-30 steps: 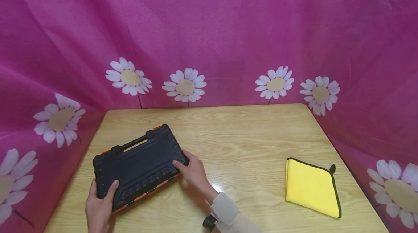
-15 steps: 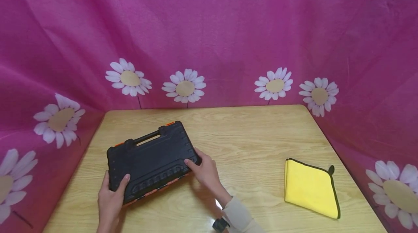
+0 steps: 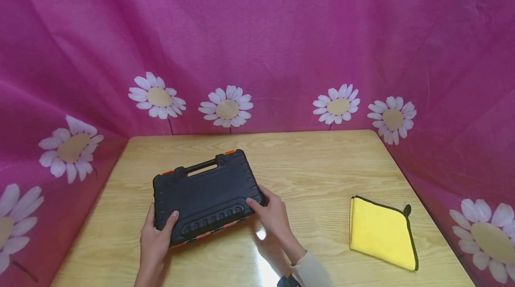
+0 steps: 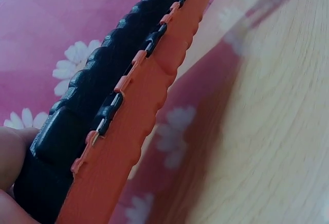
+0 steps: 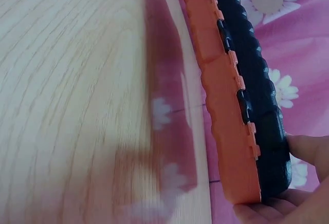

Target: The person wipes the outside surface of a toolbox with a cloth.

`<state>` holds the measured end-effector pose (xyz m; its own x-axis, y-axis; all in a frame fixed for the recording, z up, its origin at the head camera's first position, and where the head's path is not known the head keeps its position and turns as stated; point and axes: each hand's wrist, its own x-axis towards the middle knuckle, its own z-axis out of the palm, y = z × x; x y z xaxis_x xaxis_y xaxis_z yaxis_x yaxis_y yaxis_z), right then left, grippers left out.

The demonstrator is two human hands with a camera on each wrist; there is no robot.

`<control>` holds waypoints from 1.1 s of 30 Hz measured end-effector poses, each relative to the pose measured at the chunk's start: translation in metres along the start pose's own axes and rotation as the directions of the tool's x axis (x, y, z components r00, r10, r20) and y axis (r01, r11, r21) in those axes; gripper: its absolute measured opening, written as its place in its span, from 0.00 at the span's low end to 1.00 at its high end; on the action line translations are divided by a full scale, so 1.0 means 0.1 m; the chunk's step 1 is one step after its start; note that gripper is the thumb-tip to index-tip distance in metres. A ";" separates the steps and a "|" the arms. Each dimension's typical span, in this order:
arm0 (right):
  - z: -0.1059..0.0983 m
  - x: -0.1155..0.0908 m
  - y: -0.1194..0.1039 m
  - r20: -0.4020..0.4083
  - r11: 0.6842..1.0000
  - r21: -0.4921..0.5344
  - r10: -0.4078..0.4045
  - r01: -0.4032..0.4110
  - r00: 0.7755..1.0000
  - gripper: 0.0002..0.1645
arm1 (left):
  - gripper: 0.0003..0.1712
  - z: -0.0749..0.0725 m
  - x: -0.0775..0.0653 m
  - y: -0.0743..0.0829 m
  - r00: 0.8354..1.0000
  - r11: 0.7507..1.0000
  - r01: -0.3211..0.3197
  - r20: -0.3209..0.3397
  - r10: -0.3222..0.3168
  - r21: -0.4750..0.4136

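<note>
"Case (image 3: 209,195): where is it held?"
"Left of the yellow cloth (image 3: 380,233), well apart from it."
"And how is it gripped?"
"By the left hand (image 3: 156,238) and right hand (image 3: 274,215), one at each end."

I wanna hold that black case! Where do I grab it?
Probably by the handle of the black case, coming from the far side: it's a thin bar with a gap for fingers, and the left hand and right hand hold the ends, leaving it free.
</note>
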<state>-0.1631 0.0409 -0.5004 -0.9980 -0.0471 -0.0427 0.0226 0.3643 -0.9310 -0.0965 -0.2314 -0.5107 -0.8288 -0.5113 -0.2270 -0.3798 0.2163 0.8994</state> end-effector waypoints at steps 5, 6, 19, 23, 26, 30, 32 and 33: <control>-0.13 -0.03 0.07 -0.035 1.000 -0.012 -0.006 0.006 0.999 0.36 | 0.58 0.10 -0.03 0.05 0.999 1.000 -0.030 0.039 0.030 0.009; -0.17 -0.03 0.07 -0.038 1.000 -0.012 -0.007 0.006 0.999 0.36 | 0.58 0.12 -0.04 0.07 0.998 0.999 -0.036 0.050 0.036 0.003; -0.50 -0.11 0.22 -0.102 0.997 0.026 0.069 -0.066 0.992 0.36 | 0.54 0.47 -0.07 0.14 0.984 0.996 -0.077 0.158 0.081 -0.032; -0.57 -0.15 0.28 -0.112 0.996 0.046 0.084 -0.079 0.990 0.36 | 0.53 0.56 -0.09 0.14 0.982 0.995 -0.095 0.161 0.099 -0.033; -0.63 -0.17 0.32 -0.120 0.995 0.045 0.090 -0.085 0.989 0.36 | 0.52 0.61 -0.11 0.15 0.979 0.993 -0.111 0.170 0.114 -0.031; -0.70 -0.19 0.35 -0.137 0.995 0.033 0.097 -0.093 0.986 0.37 | 0.51 0.69 -0.11 0.16 0.974 0.991 -0.131 0.184 0.136 -0.039; -0.73 -0.19 0.37 -0.146 0.995 0.027 0.096 -0.093 0.985 0.36 | 0.50 0.73 -0.11 0.16 0.972 0.990 -0.136 0.187 0.143 -0.049; -0.75 -0.19 0.37 -0.151 0.995 0.024 0.096 -0.094 0.984 0.36 | 0.50 0.75 -0.11 0.17 0.972 0.989 -0.137 0.187 0.144 -0.049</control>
<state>-0.1478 0.1252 -0.5071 -0.9887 0.1289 -0.0768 0.1173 0.3450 -0.9313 -0.1244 -0.1602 -0.5210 -0.9370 -0.3099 -0.1610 -0.2419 0.2434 0.9393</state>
